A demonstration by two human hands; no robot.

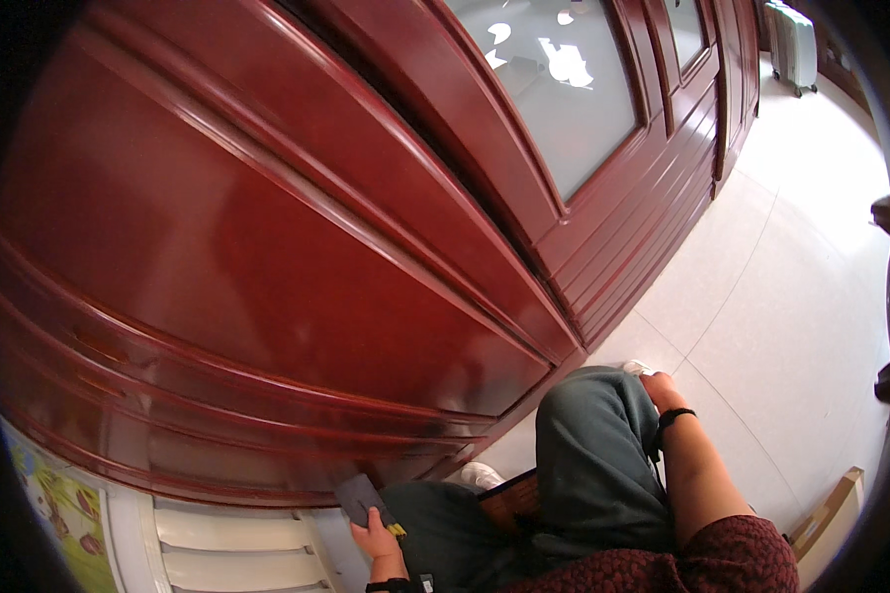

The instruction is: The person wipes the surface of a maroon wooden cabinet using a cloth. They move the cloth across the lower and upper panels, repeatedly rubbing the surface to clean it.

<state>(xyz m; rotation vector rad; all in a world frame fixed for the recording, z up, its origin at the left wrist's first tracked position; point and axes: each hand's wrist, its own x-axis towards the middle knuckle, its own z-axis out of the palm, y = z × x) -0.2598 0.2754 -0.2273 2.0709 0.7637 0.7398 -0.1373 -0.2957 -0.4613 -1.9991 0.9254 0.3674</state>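
My left hand (378, 536) grips a flat grey rectangular object (361, 501) at the bottom of the view, beside my left thigh. A small yellow piece (397, 530) shows just right of the fingers; I cannot tell what it belongs to. My right hand (661, 391) is by my bent right knee, its fingers partly hidden, so whether it holds anything is unclear. Directly before me rises a glossy dark-red wooden cabinet door (356, 274), its lower mouldings close to the grey object. Neither hand visibly touches the cabinet.
Frosted-glass cabinet doors (578, 111) continue to the upper right. White slatted drawers or shelves (230, 530) stand at lower left by a colourful printed panel (70, 511). Pale tiled floor (719, 296) stretches right, with a light suitcase (793, 44) far off and a cardboard box (834, 511) nearer.
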